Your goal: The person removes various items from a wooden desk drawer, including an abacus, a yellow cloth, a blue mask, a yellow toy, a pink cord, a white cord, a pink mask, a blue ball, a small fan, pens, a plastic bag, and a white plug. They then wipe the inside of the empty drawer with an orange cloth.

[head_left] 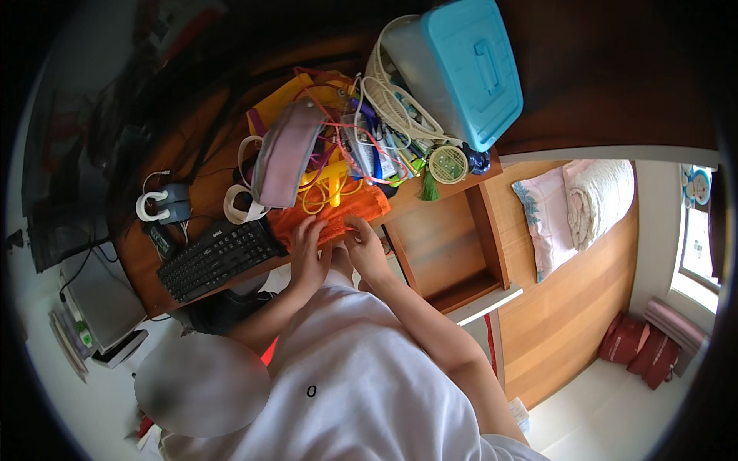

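An orange cloth (361,206) lies rumpled at the front edge of the wooden desk. My left hand (309,252) rests on its near part, fingers stretched and slightly apart. Beside it, my right hand (369,252) has bent fingers drawn together at the cloth's near edge. Their tips are small here, but they appear to pinch the fabric. On and just behind the cloth lie a yellow plastic piece (334,184) and thin yellow cord. A mauve padded band (288,154) with white straps leans over the pile, left of the yellow piece.
A black keyboard (219,260) sits left of my hands, near a dark charger block (167,201). Behind are pens and cords, a cream basket (384,84) and a blue-lidded box (480,69). An open drawer (442,250) juts out at right. Folded bedding (576,207) lies beyond.
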`<state>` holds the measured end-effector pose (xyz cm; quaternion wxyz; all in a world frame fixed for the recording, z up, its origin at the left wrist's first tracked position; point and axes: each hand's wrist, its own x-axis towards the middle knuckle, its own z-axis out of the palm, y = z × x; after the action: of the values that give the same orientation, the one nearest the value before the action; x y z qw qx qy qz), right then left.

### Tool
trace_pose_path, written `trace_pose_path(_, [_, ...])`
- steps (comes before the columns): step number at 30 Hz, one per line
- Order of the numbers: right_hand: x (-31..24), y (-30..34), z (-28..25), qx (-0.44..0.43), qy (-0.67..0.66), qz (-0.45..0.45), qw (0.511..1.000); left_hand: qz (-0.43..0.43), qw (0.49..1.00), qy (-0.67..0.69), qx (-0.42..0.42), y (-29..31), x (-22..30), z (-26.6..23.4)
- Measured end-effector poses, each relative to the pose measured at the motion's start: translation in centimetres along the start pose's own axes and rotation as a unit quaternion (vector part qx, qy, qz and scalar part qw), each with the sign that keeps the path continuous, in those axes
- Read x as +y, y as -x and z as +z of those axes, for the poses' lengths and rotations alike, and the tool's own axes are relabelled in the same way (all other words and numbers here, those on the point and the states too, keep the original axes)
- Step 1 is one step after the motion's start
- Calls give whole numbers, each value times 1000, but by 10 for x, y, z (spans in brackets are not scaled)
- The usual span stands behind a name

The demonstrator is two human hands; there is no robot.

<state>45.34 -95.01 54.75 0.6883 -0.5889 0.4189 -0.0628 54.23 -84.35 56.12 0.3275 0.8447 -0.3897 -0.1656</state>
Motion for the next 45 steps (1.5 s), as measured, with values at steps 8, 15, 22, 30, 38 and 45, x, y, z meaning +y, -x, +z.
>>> trace_pose_path(8, [14,0,14,14,97,-16,995,26,984,-153,-89,7,-26,-5])
trace_pose_path(15, [42,7,7,32,34,-7,999,22,977,90,-190,-12,-32,-18])
trace_pose_path(22, [-33,14,0,182,-324,262,891,-264,798,393,-372,-52,-4,-45])
trace_pose_path(30, [-29,7,-22,29,-526,207,824,-285,695,462,-472,-66,-8,-50])
trace_pose_path(38, [-61,41,-28,45,-527,200,825,-243,651,483,-533,-64,2,-52])
trace_pose_path(45, [-72,94,-60,89,-571,133,805,-266,592,490,-583,-48,31,-30])
